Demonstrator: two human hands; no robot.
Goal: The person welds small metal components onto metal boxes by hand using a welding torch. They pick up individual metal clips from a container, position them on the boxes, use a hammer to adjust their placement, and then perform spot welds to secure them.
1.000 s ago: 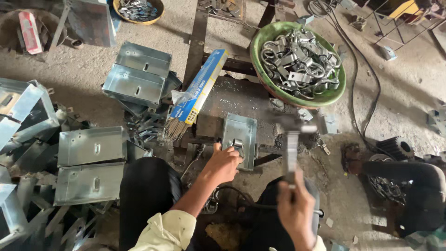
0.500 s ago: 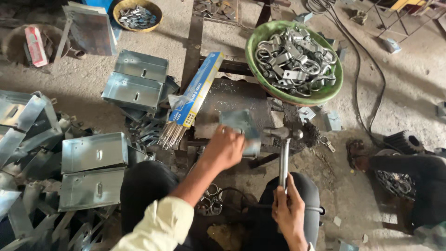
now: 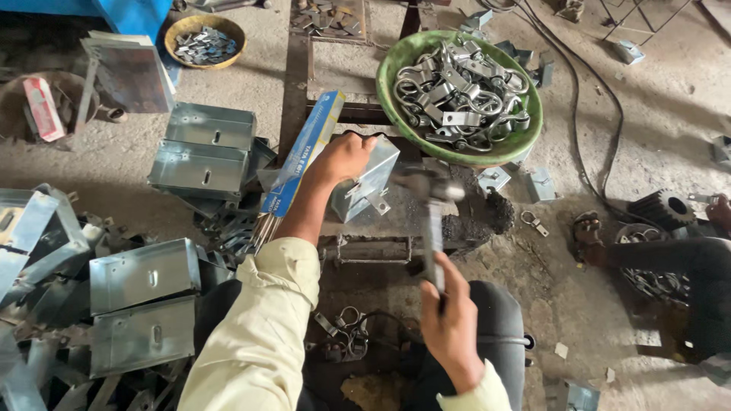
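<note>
My left hand (image 3: 343, 156) grips the top edge of a small galvanised metal box (image 3: 368, 183), held tilted on a dark steel work block (image 3: 381, 247). My right hand (image 3: 451, 327) holds the handle of a hammer (image 3: 431, 205); its head is blurred, just right of the box. A small bracket juts from the box's lower side. My cream sleeves and dark trousers fill the bottom of the view.
A green bowl (image 3: 525, 144) of metal clamps stands just behind the box. A blue packet of welding rods (image 3: 304, 156) lies to the left, beside stacked metal boxes (image 3: 202, 156) and more boxes (image 3: 141, 304). A black cable (image 3: 586, 114) runs right; another person's leg (image 3: 670, 259) is at right.
My left hand lifted the box and turned it from flat to tilted on edge. The hammer swung from upright in front of me towards the box's right side.
</note>
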